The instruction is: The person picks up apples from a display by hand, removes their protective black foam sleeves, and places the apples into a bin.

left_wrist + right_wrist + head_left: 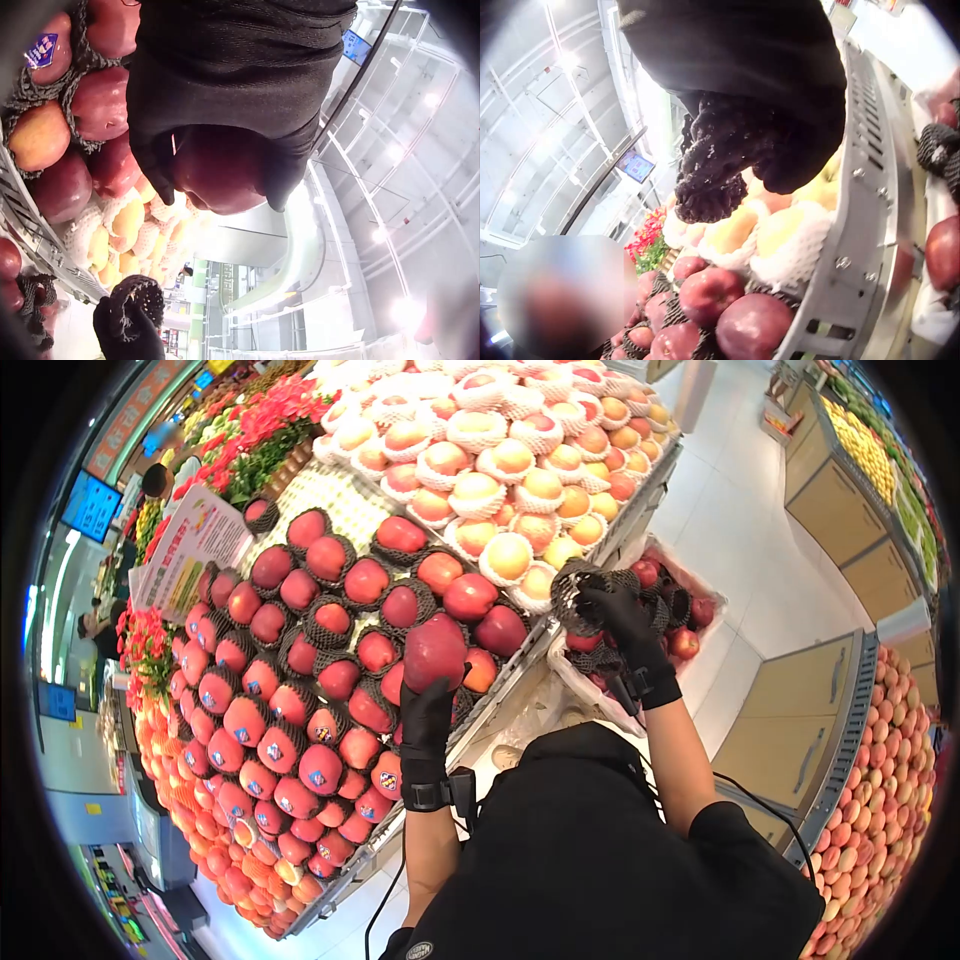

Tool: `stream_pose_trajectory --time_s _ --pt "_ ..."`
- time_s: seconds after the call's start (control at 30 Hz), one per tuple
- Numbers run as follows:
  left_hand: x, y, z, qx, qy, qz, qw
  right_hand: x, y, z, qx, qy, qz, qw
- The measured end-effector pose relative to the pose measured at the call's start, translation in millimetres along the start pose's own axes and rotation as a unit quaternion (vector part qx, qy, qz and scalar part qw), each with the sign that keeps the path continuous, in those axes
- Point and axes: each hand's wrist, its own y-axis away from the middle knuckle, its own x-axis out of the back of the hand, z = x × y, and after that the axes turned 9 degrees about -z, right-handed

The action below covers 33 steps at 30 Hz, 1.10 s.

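A large dark red apple (435, 652) is gripped in my left hand (427, 730), held above the red apples at the display's edge. In the left wrist view the gloved fingers of my left hand (232, 82) curl round the bare apple (221, 169). My right hand (618, 622) pinches a black foam net (575, 596) over the near side of a lined box. The right wrist view has the net (712, 161) hanging from my right hand (757, 90), with no fruit visible inside it.
Red apples, many in black nets, fill the sloped stand beside my left hand. White-netted fruit (510, 550) lies beyond. The lined box (712, 560) of apples and nets stands right of the metal rail (520, 670). Peaches (880, 790) lie far right.
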Motion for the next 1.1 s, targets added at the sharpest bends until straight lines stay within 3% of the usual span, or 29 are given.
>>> stream_pose_trajectory --time_s 0.07,0.17,0.27,0.5,0.6,0.7,0.8,0.9,1.0,1.1 --pt "-23 -7 0 -0.064 0.051 -0.003 0.997 21 11 -10 0.052 -0.006 0.046 0.998" --pt "-16 -14 -7 -0.011 0.031 0.002 0.999 64 11 -2 0.088 0.025 0.147 0.985" --pt "-29 -21 -12 -0.016 0.027 -0.013 0.999 89 19 -10 0.108 0.062 0.195 0.973" --pt "-57 -25 -13 -0.010 0.004 -0.015 1.000 114 -10 30 0.100 -0.106 0.160 0.976" --pt "-59 -26 -16 -0.008 -0.019 -0.005 1.000 144 -22 69 0.096 0.082 0.226 0.966" --pt "-55 -29 -24 -0.012 -0.054 0.007 0.998 127 3 38 0.084 0.139 0.287 0.944" --pt "-60 -34 -27 -0.007 -0.136 0.017 0.991 135 -2 31 0.044 0.178 0.233 0.955" --pt "-71 -39 -31 -0.012 -0.196 0.028 0.980 120 -7 21 -0.027 0.056 0.060 0.996" --pt "-87 -42 -31 -0.040 -0.328 0.026 0.943 70 0 -11 -0.038 0.154 -0.069 0.985" --pt "-94 -45 -37 -0.093 -0.403 -0.022 0.910 21 11 -25 0.007 0.247 -0.191 0.950"
